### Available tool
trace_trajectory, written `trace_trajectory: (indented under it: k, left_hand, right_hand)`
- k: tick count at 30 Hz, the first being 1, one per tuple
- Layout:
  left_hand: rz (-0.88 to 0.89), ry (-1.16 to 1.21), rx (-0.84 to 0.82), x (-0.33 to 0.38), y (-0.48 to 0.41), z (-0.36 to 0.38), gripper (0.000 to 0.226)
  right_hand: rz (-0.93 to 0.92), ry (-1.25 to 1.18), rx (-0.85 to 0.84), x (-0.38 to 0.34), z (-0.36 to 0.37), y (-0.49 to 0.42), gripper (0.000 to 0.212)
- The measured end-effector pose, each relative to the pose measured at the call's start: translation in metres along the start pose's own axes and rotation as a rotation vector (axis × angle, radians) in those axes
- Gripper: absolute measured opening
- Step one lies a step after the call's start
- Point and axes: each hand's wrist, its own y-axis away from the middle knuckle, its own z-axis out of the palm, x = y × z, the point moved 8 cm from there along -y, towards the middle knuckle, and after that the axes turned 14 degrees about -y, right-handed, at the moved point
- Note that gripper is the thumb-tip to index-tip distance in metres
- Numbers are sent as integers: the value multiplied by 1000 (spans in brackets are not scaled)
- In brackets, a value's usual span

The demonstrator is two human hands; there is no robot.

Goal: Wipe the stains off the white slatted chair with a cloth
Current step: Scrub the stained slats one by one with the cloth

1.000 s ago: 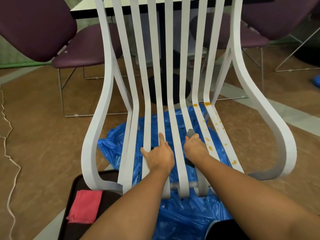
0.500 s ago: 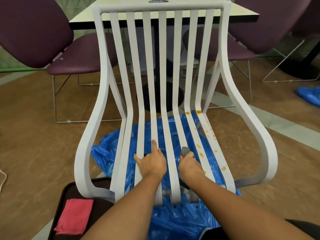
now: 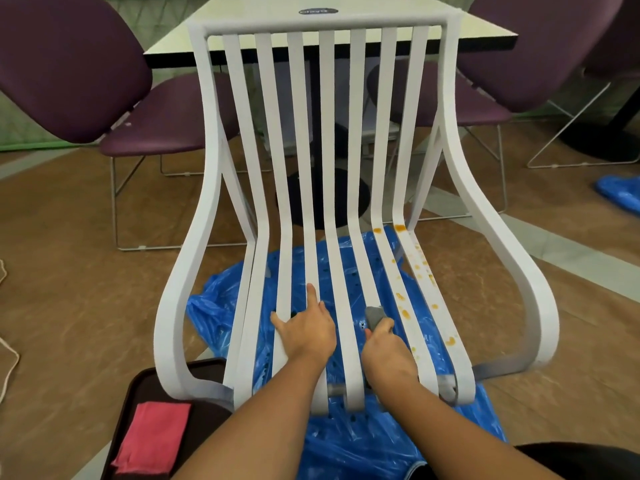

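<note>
The white slatted chair (image 3: 326, 133) filled the middle of the frame, its back rising toward the top edge and its seat slats running down to the lower centre. Orange stains (image 3: 401, 297) were scattered along the two rightmost seat slats, from the bend where the back met the seat down to the front edge.

The left hand (image 3: 304, 336) lay flat on the seat slats just left of centre, fingers straight and spread, thumb out to the left, gripping nothing. The right hand (image 3: 388, 355) sat just beside it on the next slats to the right, fingers curled tight round a grey cloth (image 3: 374, 314) whose end poked out above the fist. The cloth was near the stains, on the slat just left of the stained ones.

A blue plastic sheet (image 3: 363, 445) covered the floor under the seat. In the lower left of the frame a dark tray (image 3: 145, 386) held a folded pink cloth (image 3: 152, 434). Purple chairs (image 3: 69, 64) stood at the upper left and upper right, with a pale table (image 3: 485, 27) behind the chair's back.
</note>
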Motion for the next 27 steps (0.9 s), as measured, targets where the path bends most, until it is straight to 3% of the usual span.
trace_trajectory:
  k: [6, 11, 13, 14, 16, 17, 18, 20, 21, 24, 25, 27]
  left_hand:
    - [-5, 11, -11, -2, -1, 0, 54]
    - [-2, 5, -11, -1, -1, 1, 53]
    - [2, 11, -3, 0, -1, 2, 53]
    - [5, 17, -2, 0, -1, 1, 53]
    - [9, 17, 1, 0, -2, 1, 53]
    - [11, 14, 4, 0, -2, -1, 53]
    - [12, 10, -4, -1, -2, 1, 53]
    - [16, 4, 5, 0, -1, 0, 54]
    - [15, -2, 11, 0, -3, 0, 54]
    - [17, -11, 22, -1, -3, 2, 55]
    - [16, -10, 27, -1, -4, 3, 55]
    - [13, -8, 26, -1, -6, 4, 55]
  right_hand:
    - [1, -263, 8, -8, -5, -14, 25]
    - [-107, -108, -36, -34, -5, -58, 31]
    - [-92, 217, -152, -48, -2, -69, 35]
    - [-217, 561, -178, -59, 1, -72, 36]
    - [-398, 903, -217, -77, 13, -93, 29]
    - [-403, 872, -224, -80, 15, -108, 23]
    - [-276, 673, -220, -78, 12, -121, 20]
    - [-94, -11, -68, -77, -2, -153, 27]
    - [-45, -58, -33, -80, -4, -159, 31]
    - [-114, 178, -101, -104, -2, -193, 42]
    - [-178, 444, -168, -110, 7, -199, 39]
    - [-176, 602, -195, -117, 10, -219, 21]
